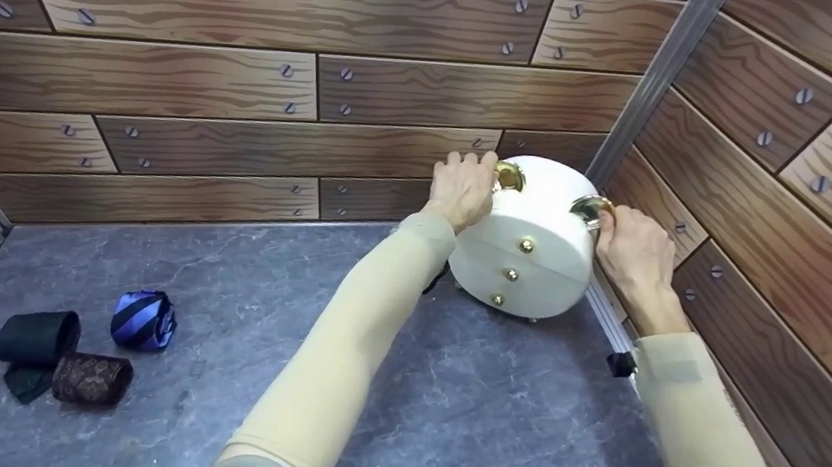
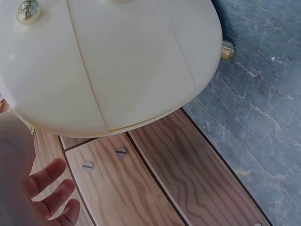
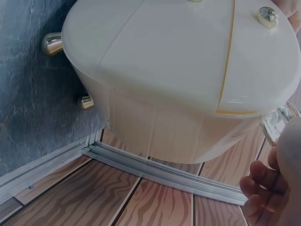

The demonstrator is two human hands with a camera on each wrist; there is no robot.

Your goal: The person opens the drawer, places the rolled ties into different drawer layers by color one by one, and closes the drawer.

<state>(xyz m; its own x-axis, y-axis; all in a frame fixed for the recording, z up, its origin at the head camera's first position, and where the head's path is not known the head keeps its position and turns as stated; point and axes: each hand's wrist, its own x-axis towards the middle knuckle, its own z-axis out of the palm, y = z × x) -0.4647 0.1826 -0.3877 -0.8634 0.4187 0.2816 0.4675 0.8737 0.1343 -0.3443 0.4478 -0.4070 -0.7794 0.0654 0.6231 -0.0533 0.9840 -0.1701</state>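
A glossy white rounded box [image 1: 552, 272] stands in the far right corner, with three gold knobs [image 1: 526, 245] down its front. Gold feet [image 3: 52, 44] stick out underneath. My left hand [image 1: 463, 189] grips the gold handle [image 1: 511, 176] at its upper left; in the left wrist view three curled fingers [image 2: 63, 193] show beside the box, the handle hidden. On the other side my right hand [image 1: 636, 253] holds the second gold handle [image 1: 591, 206], thumb against its edge. The right wrist view shows that hand's fingers [image 3: 263, 176] curled below the handle.
Three rolled neckties lie at the left: blue striped [image 1: 143, 320], dark green [image 1: 38, 336] and brown patterned [image 1: 93, 380]. Wood-patterned walls [image 1: 203, 87] with metal edging rise behind and to the right of the blue-grey floor [image 1: 247, 264]. A small black piece [image 1: 621, 364] sits by the right edge.
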